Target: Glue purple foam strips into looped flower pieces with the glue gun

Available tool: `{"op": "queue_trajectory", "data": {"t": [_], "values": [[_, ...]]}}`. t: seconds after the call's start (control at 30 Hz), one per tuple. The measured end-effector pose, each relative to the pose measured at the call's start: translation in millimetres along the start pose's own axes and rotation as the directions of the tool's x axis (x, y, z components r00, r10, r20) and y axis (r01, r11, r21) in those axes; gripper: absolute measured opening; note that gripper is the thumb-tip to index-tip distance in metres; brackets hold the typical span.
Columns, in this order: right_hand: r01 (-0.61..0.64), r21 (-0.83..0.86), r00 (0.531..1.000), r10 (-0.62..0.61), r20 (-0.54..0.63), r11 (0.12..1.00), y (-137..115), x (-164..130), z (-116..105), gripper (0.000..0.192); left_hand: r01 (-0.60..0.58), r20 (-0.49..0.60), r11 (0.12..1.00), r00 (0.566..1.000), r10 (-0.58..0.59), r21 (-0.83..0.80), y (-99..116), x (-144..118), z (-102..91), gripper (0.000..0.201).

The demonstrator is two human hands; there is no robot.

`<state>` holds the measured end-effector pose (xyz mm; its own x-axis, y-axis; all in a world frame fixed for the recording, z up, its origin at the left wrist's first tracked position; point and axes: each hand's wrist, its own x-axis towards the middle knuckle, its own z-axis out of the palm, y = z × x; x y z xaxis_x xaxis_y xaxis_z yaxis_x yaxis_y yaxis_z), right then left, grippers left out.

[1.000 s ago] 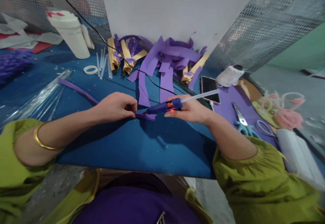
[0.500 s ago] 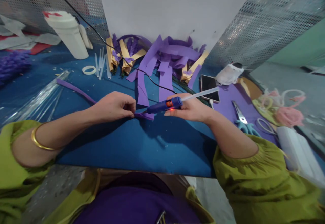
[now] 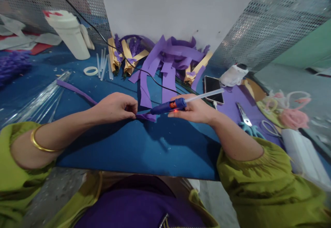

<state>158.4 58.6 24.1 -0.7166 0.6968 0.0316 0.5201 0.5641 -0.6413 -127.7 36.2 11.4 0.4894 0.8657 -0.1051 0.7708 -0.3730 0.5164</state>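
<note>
Purple foam was the stuff in hand: a long purple strip [image 3: 77, 90] ran from the far left across the blue table [image 3: 134, 148] and disappeared under the left hand [image 3: 116, 106], whose fingers were closed in a pinch on its near end, pressing it flat to the surface just left of the glue gun's tip, probably so that the end would lie steady under the nozzle; the right hand [image 3: 194, 110] was wrapped around the blue glue gun [image 3: 165, 108], holding it almost level with its nozzle pointing left at the pinched end, a red light showing on its body and a clear glue stick [image 3: 205, 95] jutting out behind toward the far right; whether the nozzle touched the foam could not be told; the black cord [image 3: 124, 60] ran away over the table to the far left, clear of both wrists; near the person the table was open up to its near edge, giving both forearms room to slide; the far side was crowded by a heap of purple strips [image 3: 170, 60] against the wall, spare glue sticks [image 3: 103, 64] and a tape ring [image 3: 91, 71] beside a white jug [image 3: 69, 33]; to the right lay a phone [image 3: 213, 88] just behind the gun's stick, and scissors [image 3: 245, 121] close to the right forearm, so that side was tight.
</note>
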Motion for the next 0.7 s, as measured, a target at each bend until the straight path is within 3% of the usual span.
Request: {"op": "queue_trajectory", "data": {"t": [0.33,0.7], "values": [[0.066,-0.049,0.998,-0.067,-0.019,0.997,0.5,0.7,-0.2,0.036,0.006,0.004,1.0,1.0,-0.006,0.016,1.8,-0.2,-1.5,0.014],[0.038,-0.1,0.999,-0.04,-0.015,0.994,-0.8,0.7,-2.4,0.038,0.021,0.023,1.0,1.0,-0.022,0.011,2.8,-0.5,-4.8,0.014]]}}
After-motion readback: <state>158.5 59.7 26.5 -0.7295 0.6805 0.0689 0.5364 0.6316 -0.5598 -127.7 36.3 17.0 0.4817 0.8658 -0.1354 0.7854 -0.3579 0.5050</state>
